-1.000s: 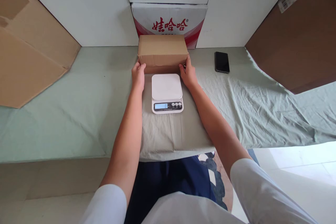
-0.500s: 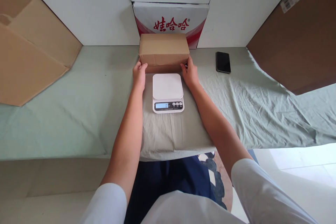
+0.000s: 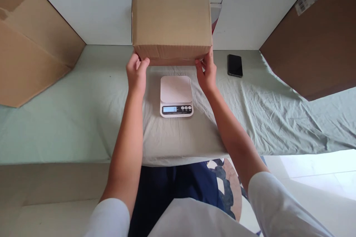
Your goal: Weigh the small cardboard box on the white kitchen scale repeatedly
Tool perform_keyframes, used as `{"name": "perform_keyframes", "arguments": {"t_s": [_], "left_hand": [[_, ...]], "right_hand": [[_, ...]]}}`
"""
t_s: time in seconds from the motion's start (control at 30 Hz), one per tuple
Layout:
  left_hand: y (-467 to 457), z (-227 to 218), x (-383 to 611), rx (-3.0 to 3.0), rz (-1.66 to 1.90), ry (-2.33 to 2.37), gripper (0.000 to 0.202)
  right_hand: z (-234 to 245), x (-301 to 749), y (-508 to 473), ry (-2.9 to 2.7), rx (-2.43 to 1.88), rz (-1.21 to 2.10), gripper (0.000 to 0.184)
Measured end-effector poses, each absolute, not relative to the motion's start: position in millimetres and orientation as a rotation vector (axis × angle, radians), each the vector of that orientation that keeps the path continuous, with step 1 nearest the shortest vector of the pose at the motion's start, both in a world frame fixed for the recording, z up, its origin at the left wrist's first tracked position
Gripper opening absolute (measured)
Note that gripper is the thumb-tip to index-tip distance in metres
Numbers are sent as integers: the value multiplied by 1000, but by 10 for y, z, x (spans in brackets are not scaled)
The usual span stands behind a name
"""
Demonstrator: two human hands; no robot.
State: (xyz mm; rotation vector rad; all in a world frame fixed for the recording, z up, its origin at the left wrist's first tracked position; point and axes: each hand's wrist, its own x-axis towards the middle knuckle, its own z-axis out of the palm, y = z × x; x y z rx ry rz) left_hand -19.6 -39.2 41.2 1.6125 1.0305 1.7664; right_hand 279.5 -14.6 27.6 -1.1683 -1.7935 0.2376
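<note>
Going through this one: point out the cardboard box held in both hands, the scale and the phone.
cardboard box [image 3: 171,22], head view, on its top face
scale [image 3: 176,89], head view, on its white weighing plate
phone [image 3: 235,65], head view, on its dark upper face

Right of centre, a black rectangular phone [image 3: 235,65] lies flat on the wrinkled pale-green cloth [image 3: 261,118]; beyond it, upper right, looms a big dark-brown cardboard panel [image 3: 311,52] wearing a white barcode label [image 3: 308,2]. Upper left, a large tan cardboard sheet [image 3: 39,55] answers it! White flat panels [image 3: 83,13] line the top, pale floor tiles [image 3: 311,166] gleam lower right.
</note>
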Motion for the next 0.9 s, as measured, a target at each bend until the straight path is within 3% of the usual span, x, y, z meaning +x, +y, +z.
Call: {"name": "perform_keyframes", "arguments": {"t_s": [0.13, 0.3, 0.47, 0.9], "left_hand": [[-1101, 483, -224, 1615, 1788, 1001, 53], [-1687, 191, -150, 1641, 1751, 1089, 51], [-1727, -77, -101, 1614, 1701, 1137, 59], [-1566, -101, -82, 1569, 1657, 1140, 73]], "right_hand": [[297, 2945, -723, -1845, -1104, 191, 84], [19, 3032, -1155, -1859, -1099, 145, 93], [-189, 2968, -1178, -1818, -1092, 154, 104], [-342, 2874, -1206, -1714, -1176, 315, 118]]}}
